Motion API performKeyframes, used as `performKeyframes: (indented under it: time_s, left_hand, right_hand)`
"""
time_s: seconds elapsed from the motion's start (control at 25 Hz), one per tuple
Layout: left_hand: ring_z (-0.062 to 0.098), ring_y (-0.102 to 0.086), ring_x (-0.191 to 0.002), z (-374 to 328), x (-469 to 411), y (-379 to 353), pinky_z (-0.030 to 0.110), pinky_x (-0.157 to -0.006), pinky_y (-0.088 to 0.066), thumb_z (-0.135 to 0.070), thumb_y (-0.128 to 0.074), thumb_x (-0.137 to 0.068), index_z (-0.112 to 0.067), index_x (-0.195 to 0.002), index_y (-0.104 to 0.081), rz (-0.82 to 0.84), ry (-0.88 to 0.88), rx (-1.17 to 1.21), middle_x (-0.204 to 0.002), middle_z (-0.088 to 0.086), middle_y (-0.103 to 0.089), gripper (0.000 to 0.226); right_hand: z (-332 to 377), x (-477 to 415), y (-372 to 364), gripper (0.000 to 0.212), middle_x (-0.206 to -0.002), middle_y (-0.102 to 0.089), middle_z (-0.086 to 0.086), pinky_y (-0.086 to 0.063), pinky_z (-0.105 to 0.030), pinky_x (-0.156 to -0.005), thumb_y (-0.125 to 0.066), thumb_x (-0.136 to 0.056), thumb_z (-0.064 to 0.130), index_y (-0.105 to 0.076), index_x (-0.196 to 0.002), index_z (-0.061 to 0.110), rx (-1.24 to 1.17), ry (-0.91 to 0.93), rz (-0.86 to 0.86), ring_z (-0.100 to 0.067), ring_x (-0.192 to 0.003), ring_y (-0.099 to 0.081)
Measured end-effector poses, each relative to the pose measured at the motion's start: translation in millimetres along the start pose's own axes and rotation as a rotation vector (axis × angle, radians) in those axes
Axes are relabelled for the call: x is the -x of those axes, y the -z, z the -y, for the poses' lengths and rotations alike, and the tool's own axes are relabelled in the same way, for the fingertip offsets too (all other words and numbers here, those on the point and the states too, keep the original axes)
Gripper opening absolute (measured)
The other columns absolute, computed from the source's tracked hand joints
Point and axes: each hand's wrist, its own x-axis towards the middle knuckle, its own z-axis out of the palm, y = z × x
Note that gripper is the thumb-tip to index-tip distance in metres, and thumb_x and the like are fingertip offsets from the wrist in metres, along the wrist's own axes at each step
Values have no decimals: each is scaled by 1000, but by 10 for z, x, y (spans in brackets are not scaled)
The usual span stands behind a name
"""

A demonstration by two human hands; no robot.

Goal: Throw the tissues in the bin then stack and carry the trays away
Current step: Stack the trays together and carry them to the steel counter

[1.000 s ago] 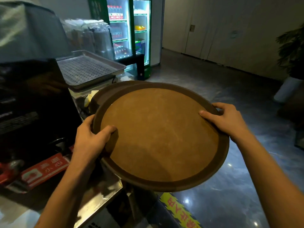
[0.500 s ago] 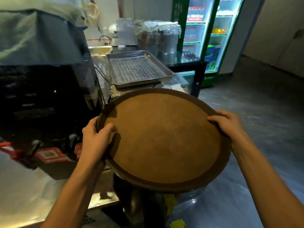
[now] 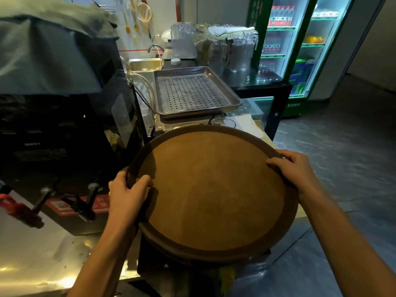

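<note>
— What do we have between our hands?

— The stack of round brown trays with a tan non-slip surface (image 3: 212, 189); a second rim shows just under the top one at the near edge. We hold it out in front of us, slightly tilted, above the edge of the shiny steel counter (image 3: 38, 254).

— And our grip?

— Our left hand (image 3: 125, 198) is closed on the left rim, thumb lying on the tan surface, fingers curled under. Our right hand (image 3: 293, 168) clamps the far right rim the same way, thumb on top.

— What lies beyond our hands?

— Past the trays sits a rectangular perforated steel pan (image 3: 192, 93), apart from them. Left of our left hand stands a black drinks dispenser with tap levers (image 3: 53, 146). Beyond our right hand glows a green-framed glass-door fridge (image 3: 300, 50), with dark polished floor (image 3: 342, 146) to its right.
</note>
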Motion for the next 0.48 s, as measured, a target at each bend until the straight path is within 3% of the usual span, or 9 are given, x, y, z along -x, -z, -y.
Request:
performKeyframes:
  time_s: [0.28, 0.48]
  left_hand:
    - [30, -56, -105, -8, 20, 5, 54, -81, -54, -45, -62, -58, -31, -117, -53, -25, -8, 2, -117, 8, -53, 61]
    - [32, -47, -113, 2, 14, 6, 55, -86, -51, -46, -60, -63, -35, -104, -49, -41, -7, -87, -119, 5, -41, 44]
  right_hand:
    - [9, -112, -82, 21, -84, -66, 9, -44, -23, -56, -71, -82, 21, -65, -85, 40, 5, 32, 35, -11, -78, -63]
    - [-38, -158, -96, 15, -92, -67, 4, -45, -27, -60, -70, -83, 21, -67, -92, 33, 8, 54, 55, -16, -85, -63]
